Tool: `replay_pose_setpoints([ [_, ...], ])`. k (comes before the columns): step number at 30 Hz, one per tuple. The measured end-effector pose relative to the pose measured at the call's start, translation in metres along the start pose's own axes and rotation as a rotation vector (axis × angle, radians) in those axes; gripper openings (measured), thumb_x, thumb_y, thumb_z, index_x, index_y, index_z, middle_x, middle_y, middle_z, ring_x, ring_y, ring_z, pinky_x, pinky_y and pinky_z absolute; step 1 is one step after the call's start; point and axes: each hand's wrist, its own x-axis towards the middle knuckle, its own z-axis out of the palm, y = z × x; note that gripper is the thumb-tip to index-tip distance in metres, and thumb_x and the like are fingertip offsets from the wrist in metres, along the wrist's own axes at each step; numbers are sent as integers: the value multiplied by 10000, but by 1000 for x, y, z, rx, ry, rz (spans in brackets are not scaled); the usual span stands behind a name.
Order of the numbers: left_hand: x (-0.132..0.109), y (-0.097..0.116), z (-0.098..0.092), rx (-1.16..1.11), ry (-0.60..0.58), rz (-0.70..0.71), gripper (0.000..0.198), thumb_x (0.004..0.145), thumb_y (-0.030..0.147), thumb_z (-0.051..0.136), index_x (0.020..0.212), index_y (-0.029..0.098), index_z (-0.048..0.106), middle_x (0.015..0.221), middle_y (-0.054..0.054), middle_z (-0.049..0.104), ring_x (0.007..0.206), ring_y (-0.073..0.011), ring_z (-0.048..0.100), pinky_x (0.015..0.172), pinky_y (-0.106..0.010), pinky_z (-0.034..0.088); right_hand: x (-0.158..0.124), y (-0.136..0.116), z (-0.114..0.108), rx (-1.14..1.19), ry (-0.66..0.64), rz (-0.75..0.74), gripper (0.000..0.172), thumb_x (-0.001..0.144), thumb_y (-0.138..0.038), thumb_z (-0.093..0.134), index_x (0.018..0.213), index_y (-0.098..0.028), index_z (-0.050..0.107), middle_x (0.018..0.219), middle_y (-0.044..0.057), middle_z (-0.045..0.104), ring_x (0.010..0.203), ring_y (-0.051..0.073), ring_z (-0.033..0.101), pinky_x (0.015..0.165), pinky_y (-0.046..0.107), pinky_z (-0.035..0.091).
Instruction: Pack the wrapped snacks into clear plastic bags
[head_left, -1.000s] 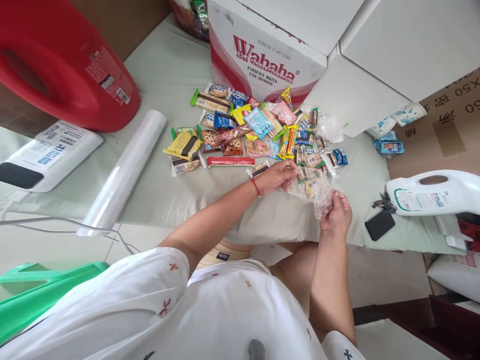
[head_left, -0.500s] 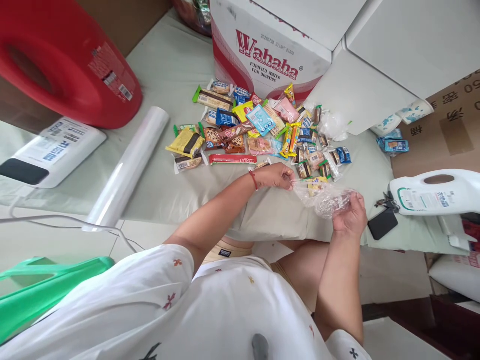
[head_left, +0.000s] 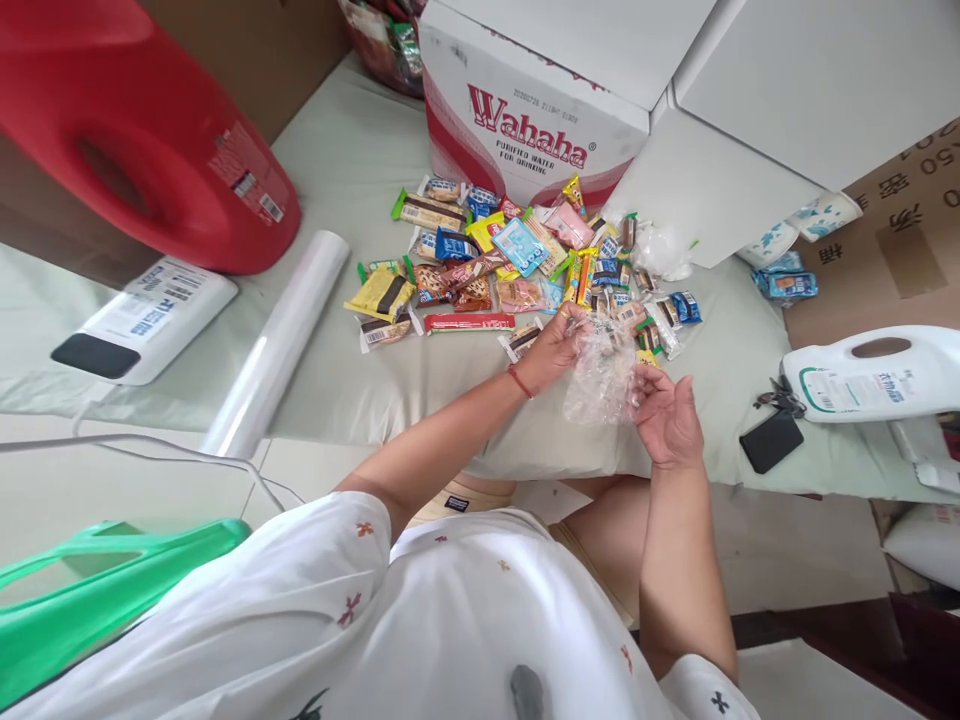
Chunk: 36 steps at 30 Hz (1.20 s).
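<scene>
A crumpled clear plastic bag [head_left: 598, 385] hangs between my hands, above the front part of the covered table. My left hand [head_left: 556, 350], with a red string on the wrist, pinches the bag's upper left edge. On the other side, my right hand [head_left: 670, 418] is turned palm up, thumb apart, its loosely bent fingers touching the bag's right edge. Just beyond lies a spread of small wrapped snacks, among them a red stick packet [head_left: 469, 322], a light blue packet [head_left: 520, 246] and a yellow packet [head_left: 381, 293]. The bag partly covers some of the nearest snacks.
A Wahaba-style water carton printed "Wahaha" [head_left: 536, 140] stands behind the snacks. Left are a red jug [head_left: 247, 190], a white device [head_left: 150, 320] and a plastic film roll [head_left: 277, 340]. Right are a white bottle [head_left: 847, 385], keys with a black case [head_left: 771, 441] and a knotted white bag [head_left: 664, 250].
The plastic bag has moved left and now hangs lower from my left hand. My right hand has moved left, its thumb coming away from the bag. The view has shifted slightly.
</scene>
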Motion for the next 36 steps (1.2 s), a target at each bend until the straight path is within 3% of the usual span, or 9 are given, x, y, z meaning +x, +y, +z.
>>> replay_pose_setpoints([
  [6, -22, 12, 6, 109, 130, 71, 336, 946, 422, 713, 951, 241, 429, 755, 69, 429, 528, -53, 379, 535, -207, 362, -7, 5, 7, -269, -43, 104, 420, 621, -475, 958, 901, -247, 743, 797, -35, 651, 651, 100, 515, 596, 232, 450],
  [12, -40, 45, -11, 56, 130, -318, 466, 853, 585, 768, 841, 212, 489, 683, 48, 478, 531, -69, 499, 438, -191, 177, -7, -10, 4, -98, 17, -80, 336, 659, -406, 956, 857, -262, 725, 950, -18, 711, 882, 124, 661, 790, 258, 573],
  [14, -46, 53, -21, 64, 42, -449, 556, 779, 702, 775, 868, 191, 575, 707, 8, 575, 560, -91, 556, 433, -196, 191, -6, -17, 4, -32, -4, -78, 343, 671, -402, 949, 864, -265, 700, 958, -13, 719, 912, 142, 687, 824, 301, 606],
  [16, -50, 56, -31, 133, -158, -519, 632, 679, 707, 847, 929, 157, 661, 739, -34, 668, 558, -94, 552, 444, -203, 239, -4, -22, 3, 23, 23, -34, 391, 641, -396, 963, 872, -263, 677, 834, -31, 684, 771, 120, 671, 675, 250, 602],
  [19, -55, 55, -46, 269, -365, -546, 603, 518, 483, 1002, 905, 121, 713, 762, -44, 721, 608, -96, 579, 526, -208, 355, -1, -28, -2, 31, 118, 48, 476, 563, -378, 999, 852, -238, 648, 667, -69, 581, 533, 53, 525, 407, 116, 391],
  [24, -76, 63, -58, 148, -123, -314, 467, 640, 356, 960, 870, 162, 602, 782, 7, 710, 789, -117, 689, 764, -231, 512, -15, -43, -16, -130, 99, 128, 524, 523, -410, 1013, 830, -206, 640, 610, -70, 570, 403, -1, 320, 333, 104, 209],
  [28, -112, 75, -55, 77, -55, -312, 481, 825, 508, 809, 1004, 242, 450, 720, 57, 671, 513, -101, 617, 481, -179, 424, -30, -48, -24, -311, -51, 233, 464, 646, -489, 947, 877, -221, 647, 578, -64, 558, 382, 20, 308, 347, 140, 139],
  [31, -133, 75, -57, 260, 92, -351, 391, 921, 524, 680, 1002, 254, 409, 639, 94, 608, 354, -68, 467, 363, -153, 272, -19, -38, -28, -470, -140, 196, 426, 712, -539, 877, 919, -229, 672, 620, -38, 606, 435, 60, 379, 397, 184, 233],
  [36, -139, 64, -73, 555, 337, -343, 192, 1000, 345, 534, 933, 241, 388, 572, 109, 544, 336, -66, 458, 360, -160, 307, 28, -20, -18, -1105, -181, -10, 253, 768, -461, 761, 816, -215, 726, 810, 61, 717, 719, 202, 598, 714, 355, 492],
])
